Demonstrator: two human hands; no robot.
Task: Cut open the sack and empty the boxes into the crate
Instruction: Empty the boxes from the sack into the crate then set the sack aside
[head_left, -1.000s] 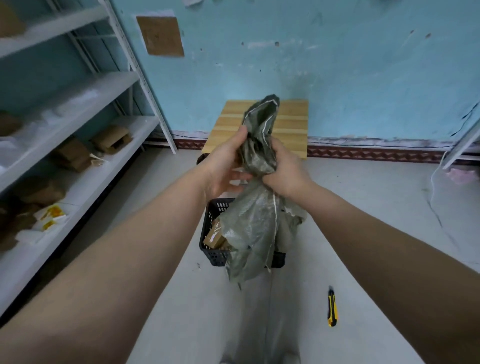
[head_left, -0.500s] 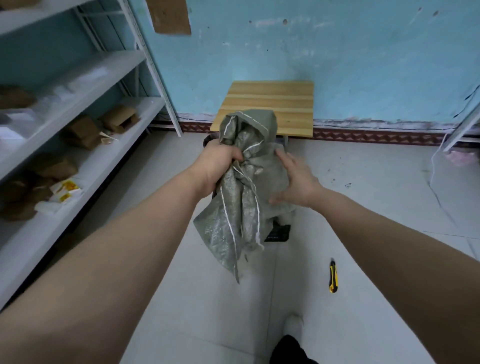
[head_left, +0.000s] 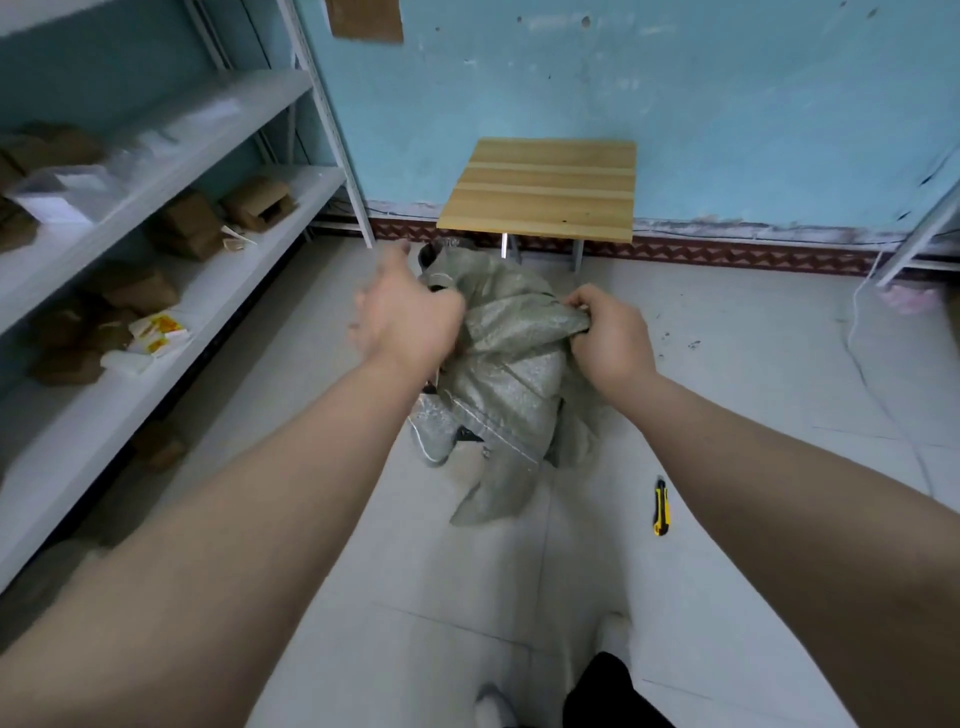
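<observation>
The grey-green woven sack (head_left: 511, 382) lies crumpled over the black crate (head_left: 469, 434), which shows only as dark bits under the cloth. My right hand (head_left: 610, 335) is closed on a fold at the sack's upper right edge. At the sack's upper left, my left hand (head_left: 410, 322) is motion-blurred; its thumb sticks up away from the cloth and its fingers are hidden, so its hold is unclear. No boxes show in the crate; the sack covers them. A yellow and black utility knife (head_left: 661, 506) lies on the floor, right of the sack.
A small wooden table (head_left: 540, 187) stands against the blue wall just behind the crate. White shelving (head_left: 171, 171) with cardboard boxes (head_left: 257, 202) runs along the left. Another rack leg (head_left: 919, 239) and a white cable (head_left: 857, 332) are at the right. My shoes (head_left: 488, 701) are at the bottom.
The sack has dropped from held up in front of me down onto the crate. My right hand shifted to grip its right edge; my left hand loosened and swung left.
</observation>
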